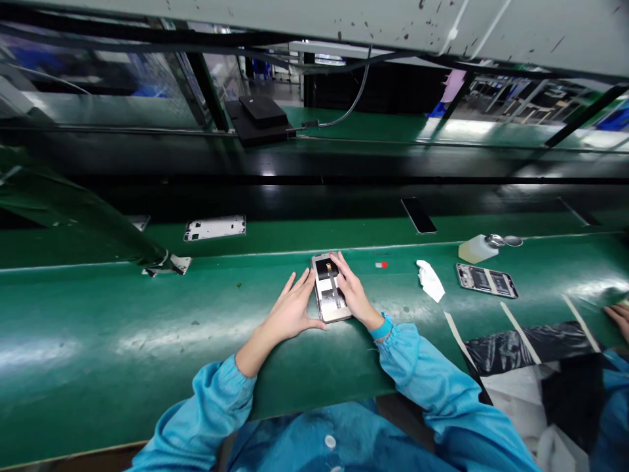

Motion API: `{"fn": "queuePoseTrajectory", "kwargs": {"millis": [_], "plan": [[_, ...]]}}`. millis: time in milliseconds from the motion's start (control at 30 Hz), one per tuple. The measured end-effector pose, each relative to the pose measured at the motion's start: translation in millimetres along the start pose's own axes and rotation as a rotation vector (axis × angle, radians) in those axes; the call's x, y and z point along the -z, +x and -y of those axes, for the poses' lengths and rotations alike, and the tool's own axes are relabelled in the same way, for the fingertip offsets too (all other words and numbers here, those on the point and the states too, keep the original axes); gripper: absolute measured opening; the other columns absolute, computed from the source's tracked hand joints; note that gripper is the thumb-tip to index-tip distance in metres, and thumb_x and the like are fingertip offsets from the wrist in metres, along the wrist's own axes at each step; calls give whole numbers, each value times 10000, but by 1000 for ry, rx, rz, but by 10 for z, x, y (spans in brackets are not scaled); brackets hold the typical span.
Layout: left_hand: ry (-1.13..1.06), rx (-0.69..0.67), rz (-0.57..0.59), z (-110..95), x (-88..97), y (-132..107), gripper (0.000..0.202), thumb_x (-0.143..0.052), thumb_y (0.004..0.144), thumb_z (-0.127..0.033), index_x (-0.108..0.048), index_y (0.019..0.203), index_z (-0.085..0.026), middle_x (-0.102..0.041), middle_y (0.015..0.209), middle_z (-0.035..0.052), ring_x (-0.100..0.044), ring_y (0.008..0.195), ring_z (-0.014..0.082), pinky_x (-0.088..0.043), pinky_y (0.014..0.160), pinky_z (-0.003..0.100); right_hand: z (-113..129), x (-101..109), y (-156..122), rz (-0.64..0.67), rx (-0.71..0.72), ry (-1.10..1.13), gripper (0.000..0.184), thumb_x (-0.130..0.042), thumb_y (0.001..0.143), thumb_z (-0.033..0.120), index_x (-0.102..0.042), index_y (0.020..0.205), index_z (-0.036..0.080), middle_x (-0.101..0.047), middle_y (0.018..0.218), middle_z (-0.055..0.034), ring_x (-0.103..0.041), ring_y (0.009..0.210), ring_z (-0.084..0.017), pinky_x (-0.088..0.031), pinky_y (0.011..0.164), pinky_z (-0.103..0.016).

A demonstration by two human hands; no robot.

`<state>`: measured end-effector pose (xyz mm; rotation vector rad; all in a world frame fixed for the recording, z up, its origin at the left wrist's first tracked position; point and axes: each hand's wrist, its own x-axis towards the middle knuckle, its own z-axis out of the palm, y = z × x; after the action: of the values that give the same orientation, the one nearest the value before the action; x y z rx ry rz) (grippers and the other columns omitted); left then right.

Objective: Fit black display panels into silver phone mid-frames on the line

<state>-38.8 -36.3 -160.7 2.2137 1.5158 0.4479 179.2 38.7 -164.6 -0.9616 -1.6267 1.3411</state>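
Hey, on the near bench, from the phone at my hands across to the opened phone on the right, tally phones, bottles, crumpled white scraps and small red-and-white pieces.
Phones: 2 (handled phone, right-hand phone)
Bottles: 1 (bottle)
Crumpled white scraps: 1 (white scrap)
Small red-and-white pieces: 1 (red-and-white piece)
Total: 5

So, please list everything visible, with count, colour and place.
bench: 1, green, foreground
open phone: 1, silver-black, centre
other phone: 1, silver-black, right
bottle: 1, yellowish, right
scrap: 1, white, left of bottle
bit: 1, red-white, near open phone
plates: 2, white, back left
slabs: 2, black, back right
box: 1, black, far side
near post: 1, green, left
tape strips: 3, cream, lower right
coworker's grip: 1, bare, right edge
background: too blurred
own sleeves: 2, blue, bottom
left grip: 1, bare, open phone's left edge
right grip: 1, bare, on open phone
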Motion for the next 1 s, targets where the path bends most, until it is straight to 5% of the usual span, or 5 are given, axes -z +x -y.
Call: {"fn": "queuePoseTrajectory", "kwargs": {"millis": [800, 900, 1000], "plan": [[12, 39, 29, -54, 37, 13, 1595, -966, 714, -811, -81, 1842, -112, -190, 1844, 328, -160, 1744, 469, -188, 1438, 716, -41, -62, 9, -47, 29, -17, 939, -592, 955, 950, -686, 1592, 267, -466, 1823, -156, -312, 1764, -389, -256, 1440, -613], [46, 26, -8, -54, 38, -57, 1650, -999, 693, -776, 5, 1852, -168, -219, 1829, 325, -208, 1721, 488, -268, 1406, 750, -118, -126, -6, -52, 56, -40, 893, -583, 970, 927, -691, 1589, 292, -504, 1800, -153, -362, 1738, -427, -284, 1421, -668], [20, -27, -76, 101, -117, -128, 1716, -984, 701, -789, 269, 1774, -316, -187, 1848, 265, -232, 1692, 507, -340, 1360, 806, -238, -197, 30, -120, 110, -85, 680, -614, 977, 862, -741, 1515, 467, -613, 1725, -56, -520, 1643, -441, -430, 1340, -705]]}}
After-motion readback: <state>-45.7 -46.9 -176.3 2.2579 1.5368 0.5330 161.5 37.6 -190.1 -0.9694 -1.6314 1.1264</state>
